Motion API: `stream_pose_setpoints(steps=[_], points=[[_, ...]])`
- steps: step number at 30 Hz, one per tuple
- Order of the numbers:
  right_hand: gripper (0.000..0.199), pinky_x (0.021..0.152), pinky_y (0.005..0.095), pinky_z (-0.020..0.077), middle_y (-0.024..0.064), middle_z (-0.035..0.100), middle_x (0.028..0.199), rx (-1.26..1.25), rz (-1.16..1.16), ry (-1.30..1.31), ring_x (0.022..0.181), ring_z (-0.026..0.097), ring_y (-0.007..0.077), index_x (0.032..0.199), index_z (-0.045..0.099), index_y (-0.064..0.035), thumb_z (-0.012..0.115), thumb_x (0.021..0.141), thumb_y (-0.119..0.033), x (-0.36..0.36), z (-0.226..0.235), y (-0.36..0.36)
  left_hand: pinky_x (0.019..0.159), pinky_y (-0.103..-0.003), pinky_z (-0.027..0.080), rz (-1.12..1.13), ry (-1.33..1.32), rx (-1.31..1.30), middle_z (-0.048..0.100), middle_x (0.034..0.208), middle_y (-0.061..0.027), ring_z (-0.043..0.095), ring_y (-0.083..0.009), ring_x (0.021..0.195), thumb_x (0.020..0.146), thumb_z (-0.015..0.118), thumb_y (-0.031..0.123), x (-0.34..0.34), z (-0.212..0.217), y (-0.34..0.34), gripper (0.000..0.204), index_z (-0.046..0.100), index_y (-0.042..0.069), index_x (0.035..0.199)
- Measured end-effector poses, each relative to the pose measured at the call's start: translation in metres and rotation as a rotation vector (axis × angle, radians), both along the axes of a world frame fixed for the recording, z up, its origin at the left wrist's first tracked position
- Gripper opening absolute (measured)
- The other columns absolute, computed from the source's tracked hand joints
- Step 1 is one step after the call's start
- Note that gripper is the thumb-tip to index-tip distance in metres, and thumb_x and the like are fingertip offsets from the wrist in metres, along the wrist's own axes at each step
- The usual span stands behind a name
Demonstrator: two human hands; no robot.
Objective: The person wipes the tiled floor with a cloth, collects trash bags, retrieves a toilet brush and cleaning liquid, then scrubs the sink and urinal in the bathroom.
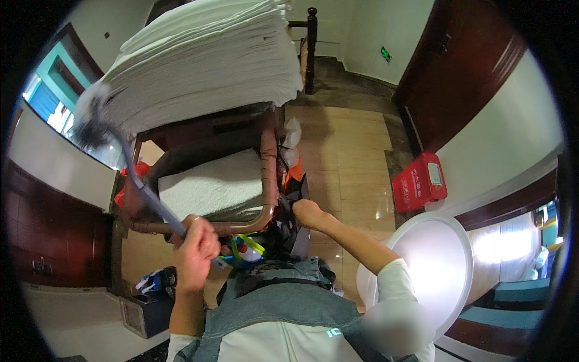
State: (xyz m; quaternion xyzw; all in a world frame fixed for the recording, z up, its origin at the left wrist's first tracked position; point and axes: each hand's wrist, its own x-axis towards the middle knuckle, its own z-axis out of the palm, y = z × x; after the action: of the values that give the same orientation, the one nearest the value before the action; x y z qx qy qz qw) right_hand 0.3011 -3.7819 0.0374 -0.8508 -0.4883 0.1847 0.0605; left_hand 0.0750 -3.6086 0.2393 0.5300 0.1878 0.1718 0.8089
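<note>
Left fingers (205, 234) around one brush (129, 161), right fingers (301, 209) (grip unclear) at one black bag (298, 241)

Matt white cloth sheets (205, 69) drape the far end of a cart (269, 151) holding rough-looking towels (211, 184); a smooth, plastic-looking brush (148, 194) crosses its left, glossy tiles (338, 157) and a polished wood-look door (461, 72) lie right.

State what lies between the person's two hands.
In the head view, the rounded corner of the brown cart rail and some dark, bag-like material appear between the left hand, gripping a long-handled brush, and the right hand.
</note>
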Motion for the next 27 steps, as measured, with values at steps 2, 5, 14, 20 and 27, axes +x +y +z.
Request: stream_pose_setpoints(steps=[2,5,14,20,27], points=[[0.021,0.066,0.0418,0.0534,0.0172,0.068,0.087,-0.277,0.26,-0.055,0.077,0.067,0.0316,0.084,0.069,-0.0004,0.057,0.078,-0.016,0.005,-0.037,0.008,0.038,-0.022,0.019,0.145,-0.043,0.065,0.03,0.051,0.0068,0.025,-0.0033,0.041,0.101,0.042,0.026,-0.028,-0.008,0.023,0.028,0.049,0.01,0.081],[0.017,0.067,0.0424,0.0537,0.0209,0.067,0.085,-0.511,0.527,-0.087,0.082,0.067,0.0312,0.086,0.069,-0.001,0.06,0.077,-0.013,0.022,-0.073,0.021,0.036,-0.022,0.021,0.458,-0.026,0.255,0.033,0.05,0.0058,0.026,-0.0033,0.038,0.1,0.045,0.024,-0.074,-0.026,0.039,0.027,0.052,0.006,0.08],[0.018,0.068,0.0421,0.0537,0.0202,0.067,0.086,-0.68,0.764,-0.14,0.082,0.067,0.0308,0.088,0.069,-0.0017,0.06,0.077,-0.013,0.078,-0.129,0.048,0.035,-0.022,0.021,1.138,0.101,0.123,0.032,0.049,0.0045,0.025,-0.0038,0.038,0.099,0.048,0.025,-0.223,-0.064,0.027,0.028,0.049,0.006,0.08],[0.018,0.068,0.0419,0.0537,0.0198,0.067,0.086,-0.727,0.624,-0.206,0.082,0.067,0.0305,0.088,0.069,-0.0021,0.06,0.077,-0.013,0.101,-0.155,0.042,0.035,-0.021,0.02,1.439,0.133,0.098,0.032,0.05,0.0041,0.025,-0.004,0.038,0.098,0.05,0.025,-0.294,-0.095,0.03,0.025,0.048,0.006,0.081],[0.018,0.068,0.0416,0.0537,0.0193,0.067,0.087,-0.702,0.39,-0.211,0.082,0.067,0.0302,0.09,0.069,-0.0027,0.06,0.077,-0.013,0.087,-0.158,0.001,0.036,-0.021,0.022,1.228,0.053,0.033,0.033,0.051,0.0045,0.026,-0.0039,0.038,0.099,0.048,0.023,-0.307,-0.109,0.12,0.025,0.049,0.006,0.081]])
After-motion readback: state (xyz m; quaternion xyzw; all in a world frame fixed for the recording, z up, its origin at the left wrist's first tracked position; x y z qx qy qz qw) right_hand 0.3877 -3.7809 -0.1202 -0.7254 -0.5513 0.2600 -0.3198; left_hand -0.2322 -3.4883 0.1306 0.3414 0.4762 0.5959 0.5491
